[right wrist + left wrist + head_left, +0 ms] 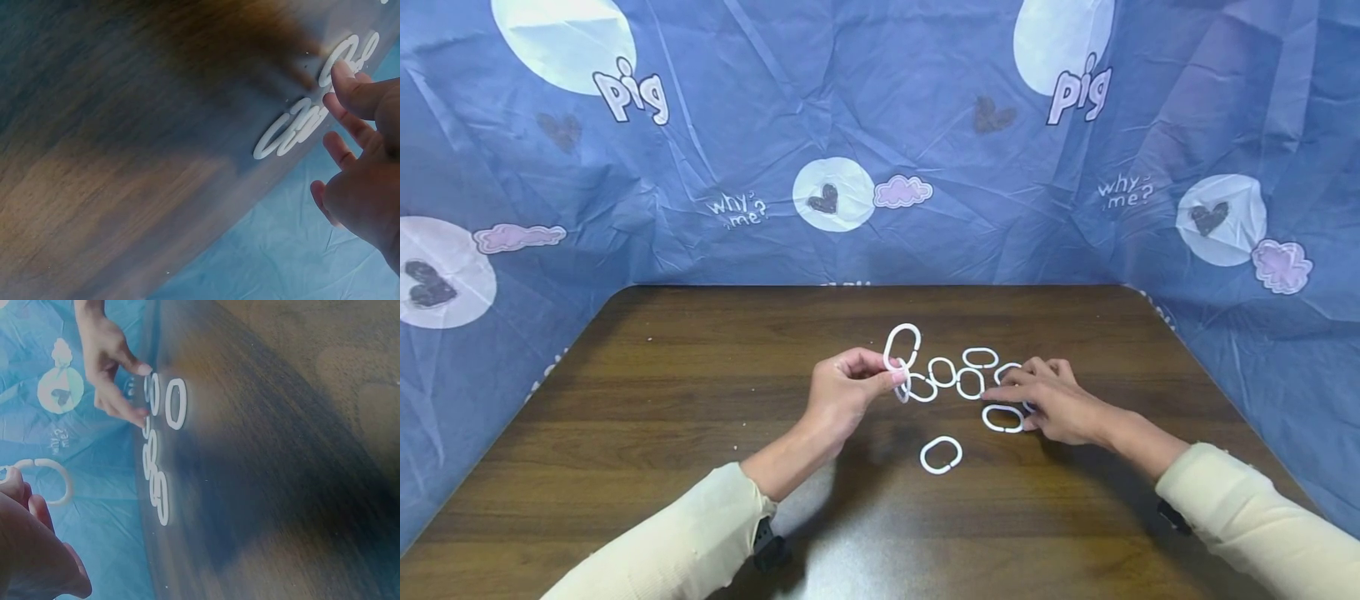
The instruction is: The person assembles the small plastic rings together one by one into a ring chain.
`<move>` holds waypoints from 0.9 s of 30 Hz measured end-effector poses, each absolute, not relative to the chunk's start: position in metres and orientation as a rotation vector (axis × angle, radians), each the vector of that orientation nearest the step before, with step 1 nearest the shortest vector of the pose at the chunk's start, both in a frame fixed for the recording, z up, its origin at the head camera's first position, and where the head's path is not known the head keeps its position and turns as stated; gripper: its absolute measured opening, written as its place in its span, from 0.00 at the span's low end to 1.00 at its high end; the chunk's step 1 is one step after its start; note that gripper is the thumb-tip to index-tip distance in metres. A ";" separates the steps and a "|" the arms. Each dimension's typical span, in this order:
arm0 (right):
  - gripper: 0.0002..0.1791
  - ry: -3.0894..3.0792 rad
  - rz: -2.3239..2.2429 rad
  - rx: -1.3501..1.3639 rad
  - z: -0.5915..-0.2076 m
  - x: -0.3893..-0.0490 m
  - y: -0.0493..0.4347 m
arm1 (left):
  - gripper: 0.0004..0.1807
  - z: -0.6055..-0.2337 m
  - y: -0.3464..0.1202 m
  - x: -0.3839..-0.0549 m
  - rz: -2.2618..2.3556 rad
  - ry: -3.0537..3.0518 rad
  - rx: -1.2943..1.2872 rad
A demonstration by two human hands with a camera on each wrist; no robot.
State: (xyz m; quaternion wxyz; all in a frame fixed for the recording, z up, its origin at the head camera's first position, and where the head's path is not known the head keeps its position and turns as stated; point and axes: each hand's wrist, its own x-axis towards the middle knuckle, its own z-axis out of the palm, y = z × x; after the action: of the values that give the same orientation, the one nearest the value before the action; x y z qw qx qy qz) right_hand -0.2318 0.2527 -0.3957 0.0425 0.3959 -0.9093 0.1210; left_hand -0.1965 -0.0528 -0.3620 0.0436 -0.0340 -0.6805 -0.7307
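Observation:
My left hand (pixel 842 390) pinches a white plastic oval link (pixel 909 383) between thumb and fingers. A second link (pixel 918 335), with a small gap in its side, stands up from the pinched one; they appear hooked together. My right hand (pixel 1062 407) is spread low over the loose links at the right. Its fingertips are close to a flat link (pixel 1002 430), and its fingers partly hide a link (pixel 998 372) behind. Whether the right fingers touch any link cannot be told. In the right wrist view the thumb overlaps a link (pixel 322 80).
Several more white links lie in a cluster between the hands, among them one link (pixel 981 349) at the back. A lone link (pixel 923 457) lies nearer on the brown wooden table (pixel 700 367). A blue printed cloth (pixel 880 250) hangs behind and beside the table.

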 end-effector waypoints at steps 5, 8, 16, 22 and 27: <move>0.39 -2.788 0.280 1.257 -0.400 -0.232 0.253 | 0.07 -0.361 -0.053 -0.195 -2.231 -2.092 -0.080; 0.39 -2.768 0.257 1.282 -0.402 -0.233 0.253 | 0.07 -0.361 -0.053 -0.195 -2.239 -2.090 -0.076; 0.35 -2.705 0.268 1.299 -0.405 -0.234 0.254 | 0.07 -0.360 -0.053 -0.195 -2.244 -2.083 -0.087; 0.33 -2.716 0.278 1.282 -0.406 -0.234 0.255 | 0.07 -0.360 -0.052 -0.195 -2.252 -2.077 -0.087; 0.30 -2.707 0.302 1.262 -0.408 -0.232 0.254 | 0.07 -0.359 -0.052 -0.194 -2.241 -2.089 -0.071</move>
State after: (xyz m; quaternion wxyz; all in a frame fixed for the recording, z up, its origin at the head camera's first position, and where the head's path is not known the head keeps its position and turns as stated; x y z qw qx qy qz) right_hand -0.2318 0.2541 -0.4078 0.0699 0.4194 -0.8995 0.1004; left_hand -0.1943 -0.0519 -0.3594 0.0387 -0.0232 -0.6811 -0.7308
